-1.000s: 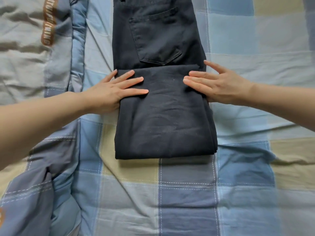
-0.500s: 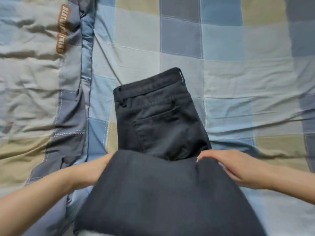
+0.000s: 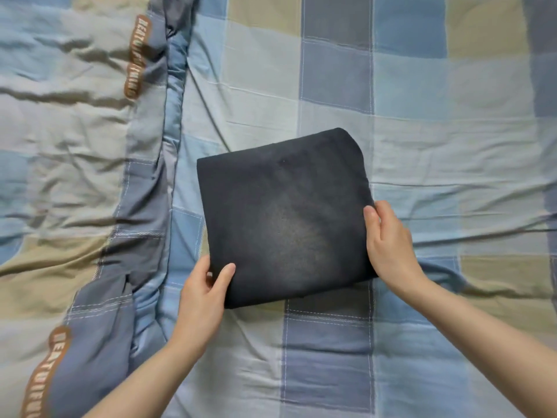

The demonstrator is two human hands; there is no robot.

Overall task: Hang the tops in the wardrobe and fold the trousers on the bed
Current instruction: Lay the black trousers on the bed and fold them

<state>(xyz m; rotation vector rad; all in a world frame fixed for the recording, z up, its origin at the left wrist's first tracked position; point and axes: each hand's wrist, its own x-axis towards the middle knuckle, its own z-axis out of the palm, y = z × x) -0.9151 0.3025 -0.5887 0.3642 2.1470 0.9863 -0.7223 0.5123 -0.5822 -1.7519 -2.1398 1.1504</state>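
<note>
Folded over since moment ago, dark trousers (image 3: 283, 215) now compact square on bed (image 3: 422, 146); left hand (image 3: 202, 297), right hand (image 3: 388, 245) pinch near corners. Soft, thick bundle; best supported from both sides.

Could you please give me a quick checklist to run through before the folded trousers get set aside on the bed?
1. Dark trousers folded into one compact square: ok.
2. Left hand grip on the near left corner, thumb on top: ok.
3. Right hand grip on the right edge: ok.
4. No loose leg or waistband sticking out: ok along the visible edges; underside cannot tell.
5. Checked bedsheet flat around the bundle: ok, only light wrinkles.
6. Bunched duvet clear of the trousers: ok.
</note>
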